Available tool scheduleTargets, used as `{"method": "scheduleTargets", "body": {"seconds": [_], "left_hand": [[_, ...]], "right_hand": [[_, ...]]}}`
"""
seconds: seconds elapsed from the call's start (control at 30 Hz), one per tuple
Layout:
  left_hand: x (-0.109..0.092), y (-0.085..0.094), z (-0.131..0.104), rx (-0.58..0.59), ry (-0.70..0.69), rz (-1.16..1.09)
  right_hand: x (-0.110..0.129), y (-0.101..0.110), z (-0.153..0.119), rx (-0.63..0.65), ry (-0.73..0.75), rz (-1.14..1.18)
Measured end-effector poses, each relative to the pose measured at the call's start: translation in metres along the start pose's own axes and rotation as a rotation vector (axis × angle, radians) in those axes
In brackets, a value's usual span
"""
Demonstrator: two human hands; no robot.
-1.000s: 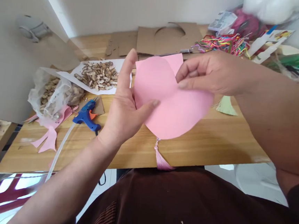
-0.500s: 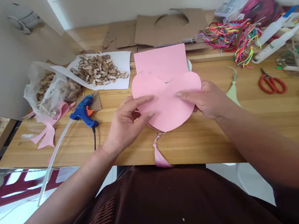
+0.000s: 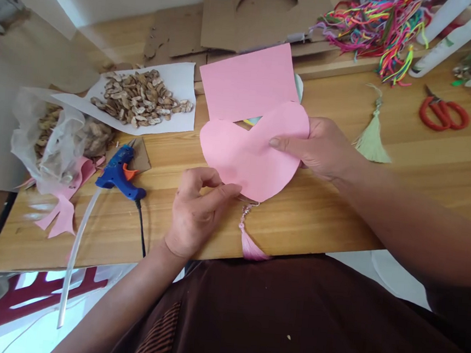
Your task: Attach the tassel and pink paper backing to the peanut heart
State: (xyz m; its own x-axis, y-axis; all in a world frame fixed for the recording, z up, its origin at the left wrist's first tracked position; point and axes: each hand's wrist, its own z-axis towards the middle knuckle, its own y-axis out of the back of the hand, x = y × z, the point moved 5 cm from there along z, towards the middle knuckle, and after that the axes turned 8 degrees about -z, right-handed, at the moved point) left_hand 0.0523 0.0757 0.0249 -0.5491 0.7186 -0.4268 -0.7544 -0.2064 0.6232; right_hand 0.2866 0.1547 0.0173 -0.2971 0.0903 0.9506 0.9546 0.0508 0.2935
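Observation:
A pink paper heart [image 3: 252, 150] is held over the table between both hands. My left hand [image 3: 197, 206] pinches its lower left edge between thumb and fingers. My right hand [image 3: 320, 148] grips the right lobe, thumb on top and fingers underneath. Behind the heart lies a pink paper sheet [image 3: 250, 81], with a pale round edge showing past its right side. A pink tassel [image 3: 250, 245] on a beaded string hangs out below the heart's point. What lies beneath the heart is mostly hidden.
To the left are a blue glue gun [image 3: 120, 172], pink paper scraps [image 3: 66, 205], a plastic bag [image 3: 48, 143] and white paper [image 3: 187, 92] with dried shell-like pieces [image 3: 143, 100]. Cardboard [image 3: 240, 23] stands behind. On the right are a pale green tassel [image 3: 374, 136], red-handled scissors [image 3: 443, 113] and colourful cords [image 3: 380, 30].
My left hand has slid down to the heart's lower left edge, its fingers now more curled. The heart has tilted and moved slightly left, baring more of the pink sheet. The view has shifted.

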Motion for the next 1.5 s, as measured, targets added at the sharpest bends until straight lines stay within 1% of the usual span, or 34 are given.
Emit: {"method": "scheduleTargets", "body": {"seconds": [0.07, 0.13, 0.23, 0.3, 0.37, 0.57, 0.67, 0.8, 1.03, 1.5], "left_hand": [[-0.002, 0.002, 0.000, 0.007, -0.062, 0.028], [-0.003, 0.004, 0.001, 0.054, -0.128, 0.014], [-0.003, 0.002, 0.002, 0.213, -0.213, -0.082], [-0.002, -0.001, 0.001, 0.320, -0.249, -0.106], [0.000, -0.003, 0.002, 0.368, -0.256, -0.098], [0.002, -0.003, 0.009, 0.360, -0.179, -0.131], [0.001, -0.005, 0.011, 0.370, -0.175, -0.141], [0.002, -0.008, 0.013, 0.354, -0.163, -0.136], [0.002, -0.010, 0.015, 0.345, -0.154, -0.139], [0.004, -0.013, 0.011, 0.355, -0.162, -0.169]], "right_hand": [[-0.001, -0.002, 0.000, 0.013, -0.005, -0.002], [-0.002, -0.003, 0.001, 0.018, 0.004, -0.012], [-0.003, -0.004, 0.000, 0.003, 0.030, -0.042], [-0.004, -0.003, 0.000, -0.027, 0.044, -0.084], [-0.004, -0.002, 0.000, -0.057, 0.057, -0.134], [-0.004, -0.002, 0.001, -0.071, 0.067, -0.185], [-0.003, -0.002, 0.001, -0.067, 0.074, -0.182], [-0.003, -0.002, 0.001, -0.056, 0.075, -0.185], [-0.007, -0.001, 0.003, -0.080, 0.100, -0.238], [-0.004, -0.001, 0.001, -0.090, 0.094, -0.285]]}}
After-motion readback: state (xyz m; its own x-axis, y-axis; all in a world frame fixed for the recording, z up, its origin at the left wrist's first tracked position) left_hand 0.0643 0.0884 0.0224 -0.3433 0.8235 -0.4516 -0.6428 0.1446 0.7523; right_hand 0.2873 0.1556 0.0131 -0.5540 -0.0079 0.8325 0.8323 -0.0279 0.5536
